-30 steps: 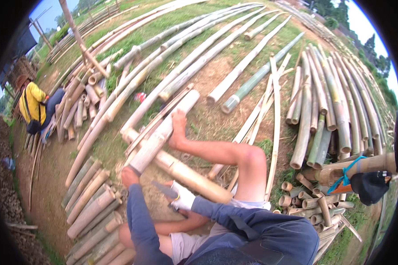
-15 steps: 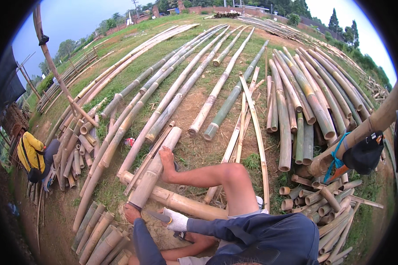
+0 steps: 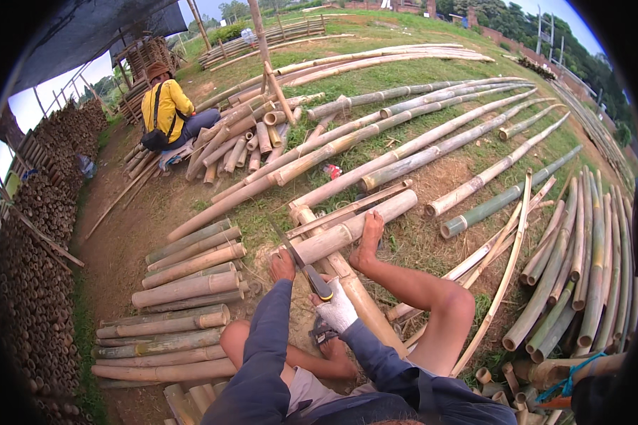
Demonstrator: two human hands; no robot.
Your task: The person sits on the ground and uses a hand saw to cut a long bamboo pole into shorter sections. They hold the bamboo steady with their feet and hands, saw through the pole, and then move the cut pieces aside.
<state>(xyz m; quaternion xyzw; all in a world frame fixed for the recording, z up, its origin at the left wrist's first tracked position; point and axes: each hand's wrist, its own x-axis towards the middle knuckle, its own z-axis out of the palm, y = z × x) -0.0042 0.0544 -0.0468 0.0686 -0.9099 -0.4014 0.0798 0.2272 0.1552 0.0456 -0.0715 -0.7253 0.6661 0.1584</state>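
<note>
My right hand (image 3: 339, 309), in a white glove, grips the dark, yellow-edged handle of a hand saw (image 3: 306, 265). Its blade slants up and to the left, passing by the near end of a thick bamboo pole (image 3: 354, 228). Bare, my left hand (image 3: 282, 265) is closed at that same end, its fingers partly hidden. The pole lies across a larger bamboo log (image 3: 365, 301). My bare foot (image 3: 368, 239) rests against the pole farther along.
Short cut bamboo pieces (image 3: 184, 287) lie stacked at the left. Long poles (image 3: 432, 145) stretch across the grass ahead, with more (image 3: 588, 262) at the right. Split strips (image 3: 507, 262) lie beside my knee. A person in yellow (image 3: 166, 106) sits by another pile, near a bamboo stack (image 3: 35, 304).
The view has swung left, bringing the seated person and the left stacks further in. The saw blade now points more upward, and more of it shows. Both hands stay by the pole's end.
</note>
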